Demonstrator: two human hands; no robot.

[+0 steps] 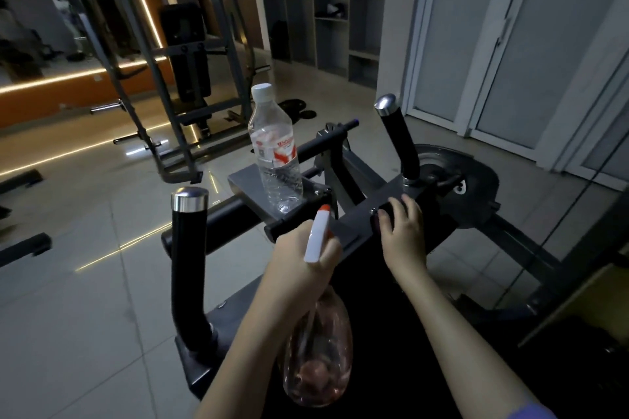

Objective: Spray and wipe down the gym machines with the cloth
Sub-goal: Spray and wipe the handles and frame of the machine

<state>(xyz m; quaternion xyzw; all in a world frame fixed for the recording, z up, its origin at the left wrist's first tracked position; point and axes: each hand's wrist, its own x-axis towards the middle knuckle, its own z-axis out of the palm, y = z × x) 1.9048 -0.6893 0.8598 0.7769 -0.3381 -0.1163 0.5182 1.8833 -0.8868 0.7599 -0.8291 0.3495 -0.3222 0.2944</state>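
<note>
Left hand (pixel 301 258): wrapped round the neck of the spray bottle (pixel 316 360), whose white head with its orange tip points forward at the grey crossbar (pixel 354 219). The pinkish body hangs below the wrist.
Right hand (pixel 403 231): fingers bent down over a dark wad on the crossbar, which I take for the cloth (pixel 383 216). It is dim and mostly covered, so how far it spreads cannot be told.
Machine (pixel 459 180): a black and grey frame directly in front of the person. Nozzle and cloth both meet at its crossbar.
Handles (pixel 185 248): upright black grips with chrome caps, this one on the left and the other on the right (pixel 398 139).
Water bottle (pixel 275 153): clear with a white cap, standing upright on a small grey plate (pixel 245 184) just beyond the nozzle.
Step, as judged: the bar is being sprayed or is about to be, with the cloth placed to wipe.
Risk, bottle: it stands tall on a small plate near both hands, so a wide wipe or a swing of the sprayer could tip it onto the tiled floor (pixel 102 316).
Risk, spray: mist drifting past the bar could wet the tiles and make them slippery.
Risk, light: the room is dim, so missed patches on the black parts may go unnoticed.
Count: two hands, two handles, one spray bottle, one water bottle, one cloth and one machine being cleaned, with at least one more rack (pixel 189 82) behind it.
</note>
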